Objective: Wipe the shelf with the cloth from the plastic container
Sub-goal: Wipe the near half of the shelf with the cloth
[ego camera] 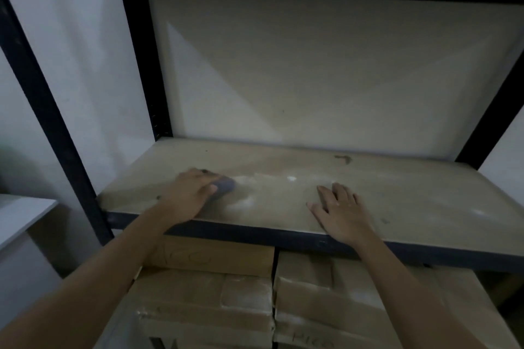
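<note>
My left hand point(188, 197) sits left of centre in the frame, fingers curled down over the cloth point(224, 186), a small grey-blue wad pressed onto the shelf point(411, 195). Only the cloth's right end pokes out past the fingertips; rest is under the palm. Right hand point(340, 214) is centre-right, flat on the board, fingers spread, holding nothing, heel of the palm at the front edge. Btwn the two hands there's a pale dusty smear w/ a couple of white specks, plus a dark mark farther back, upper right of the board. Shelf is tan board in a black metal frame point(51, 122), upright running diagonally thru the left of frame. Pale wall behind. Lower frame: cardboard boxes point(326, 309) stacked under the shelf, dusty tops, some scrawled writing I can't read. Plastic container isn't in shot.
</note>
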`<state>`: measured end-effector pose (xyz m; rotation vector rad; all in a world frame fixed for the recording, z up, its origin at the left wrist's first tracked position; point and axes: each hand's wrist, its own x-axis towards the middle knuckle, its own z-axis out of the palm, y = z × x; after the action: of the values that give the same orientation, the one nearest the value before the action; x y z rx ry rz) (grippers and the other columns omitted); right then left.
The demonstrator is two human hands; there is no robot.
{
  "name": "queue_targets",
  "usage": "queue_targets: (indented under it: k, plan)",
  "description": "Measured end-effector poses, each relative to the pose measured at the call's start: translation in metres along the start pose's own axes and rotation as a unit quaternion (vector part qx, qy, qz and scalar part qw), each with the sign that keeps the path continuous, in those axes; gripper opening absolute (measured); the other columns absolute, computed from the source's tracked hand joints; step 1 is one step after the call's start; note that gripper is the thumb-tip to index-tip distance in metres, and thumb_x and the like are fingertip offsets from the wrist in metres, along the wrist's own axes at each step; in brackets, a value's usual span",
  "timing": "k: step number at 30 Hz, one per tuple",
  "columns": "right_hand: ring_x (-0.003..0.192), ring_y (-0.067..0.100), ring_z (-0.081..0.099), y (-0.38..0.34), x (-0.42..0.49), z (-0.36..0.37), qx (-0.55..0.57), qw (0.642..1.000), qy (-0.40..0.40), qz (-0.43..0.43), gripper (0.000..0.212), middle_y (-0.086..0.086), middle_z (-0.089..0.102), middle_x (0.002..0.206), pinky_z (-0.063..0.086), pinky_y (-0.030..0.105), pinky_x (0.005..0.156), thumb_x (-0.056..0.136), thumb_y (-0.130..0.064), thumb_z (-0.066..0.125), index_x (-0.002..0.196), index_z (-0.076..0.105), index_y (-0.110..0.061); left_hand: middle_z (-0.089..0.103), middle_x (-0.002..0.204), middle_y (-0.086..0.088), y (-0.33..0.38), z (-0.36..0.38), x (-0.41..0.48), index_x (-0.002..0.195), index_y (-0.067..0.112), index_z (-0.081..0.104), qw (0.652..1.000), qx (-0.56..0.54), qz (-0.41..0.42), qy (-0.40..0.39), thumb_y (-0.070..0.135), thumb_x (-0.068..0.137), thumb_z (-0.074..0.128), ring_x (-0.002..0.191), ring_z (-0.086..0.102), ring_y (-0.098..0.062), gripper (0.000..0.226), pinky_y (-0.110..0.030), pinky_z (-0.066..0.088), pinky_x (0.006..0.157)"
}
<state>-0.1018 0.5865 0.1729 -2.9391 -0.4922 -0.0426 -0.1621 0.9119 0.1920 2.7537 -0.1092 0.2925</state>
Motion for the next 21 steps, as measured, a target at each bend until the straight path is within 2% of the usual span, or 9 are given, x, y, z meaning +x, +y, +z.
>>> queue_targets:
  k: [3,5,7,9,12,14,16,18,21]
  plan:
    - [0.143,0.030,0.013,-0.003,-0.001,-0.002,-0.002,1.000,-0.006,0.004,0.060,0.011,0.017,0.155,0.014,0.047,0.117,0.094,-0.054,0.020,0.146,0.021,-0.022,0.045,0.134,-0.022,-0.058,-0.021,-0.006,0.136,0.021,0.043,0.968,0.108,-0.202,0.099,0.041,0.096,0.025,0.118,0.041,-0.040,0.049,-0.049,0.038,0.100]
    - [0.142,0.031,0.015,-0.004,-0.002,-0.002,-0.006,1.000,-0.005,0.007,0.060,0.011,0.018,0.155,0.014,0.046,0.116,0.094,-0.054,0.020,0.145,0.022,-0.022,0.041,0.132,-0.027,-0.059,-0.020,-0.015,0.134,0.015,0.043,0.942,0.150,-0.289,0.079,0.035,0.096,0.027,0.114,0.040,-0.043,0.046,-0.050,0.040,0.096]
    - [0.142,0.031,0.015,-0.004,-0.002,-0.003,-0.006,1.000,-0.008,0.009,0.060,0.012,0.017,0.155,0.015,0.047,0.116,0.094,-0.054,0.020,0.145,0.022,-0.022,0.043,0.129,-0.025,-0.033,-0.008,-0.020,0.131,0.012,0.043,0.933,0.203,-0.291,0.058,0.027,0.095,0.030,0.109,0.042,-0.041,0.041,-0.046,0.042,0.092]
    - [0.142,0.031,0.016,-0.003,-0.002,-0.004,-0.008,1.000,-0.004,0.011,0.061,0.012,0.019,0.155,0.016,0.047,0.116,0.094,-0.055,0.020,0.145,0.022,-0.022,0.041,0.131,-0.021,0.000,0.007,-0.021,0.132,0.014,0.041,0.947,0.209,-0.240,0.043,0.024,0.094,0.034,0.111,0.042,-0.037,0.040,-0.043,0.041,0.095]
    - [0.142,0.031,0.017,-0.004,-0.002,-0.005,0.003,1.000,-0.015,0.001,0.059,0.012,0.020,0.154,0.016,0.047,0.116,0.094,-0.054,0.023,0.144,0.024,-0.022,0.041,0.137,-0.014,0.042,0.019,-0.031,0.136,0.018,0.041,0.987,0.105,-0.113,0.047,0.024,0.098,0.033,0.118,0.039,-0.034,0.039,-0.040,0.036,0.100]
    - [0.141,0.028,0.019,-0.001,-0.005,-0.011,0.038,0.999,-0.017,-0.005,0.055,0.010,0.022,0.153,0.016,0.045,0.114,0.094,-0.052,0.030,0.141,0.030,-0.022,0.044,0.137,-0.012,0.047,0.012,-0.039,0.137,0.017,0.043,0.997,0.041,-0.058,0.035,0.024,0.100,0.030,0.122,0.040,-0.031,0.040,-0.036,0.031,0.103]
    - [0.136,0.027,0.026,0.011,-0.009,-0.018,0.043,0.999,0.005,-0.002,0.048,0.008,0.030,0.148,0.019,0.042,0.111,0.094,-0.050,0.035,0.133,0.039,-0.022,0.049,0.133,-0.017,0.025,-0.001,-0.042,0.134,0.016,0.048,0.991,0.045,-0.093,0.084,0.026,0.099,0.030,0.117,0.045,-0.033,0.040,-0.040,0.034,0.101]
    - [0.133,0.027,0.031,0.028,-0.015,-0.022,0.015,1.000,0.017,0.012,0.046,0.007,0.037,0.145,0.022,0.043,0.109,0.094,-0.051,0.033,0.128,0.045,-0.021,0.051,0.127,-0.025,-0.009,-0.013,-0.042,0.130,0.011,0.050,0.966,0.125,-0.187,0.130,0.027,0.098,0.032,0.111,0.047,-0.040,0.040,-0.044,0.037,0.096]
    - [0.140,0.025,0.024,0.039,-0.024,-0.013,0.000,0.999,0.002,0.036,0.057,0.005,0.028,0.153,0.018,0.045,0.114,0.095,-0.054,0.023,0.139,0.034,-0.021,0.045,0.129,-0.027,-0.025,-0.015,-0.041,0.131,0.012,0.048,0.935,0.158,-0.299,0.109,0.030,0.096,0.033,0.111,0.044,-0.045,0.042,-0.047,0.038,0.094]
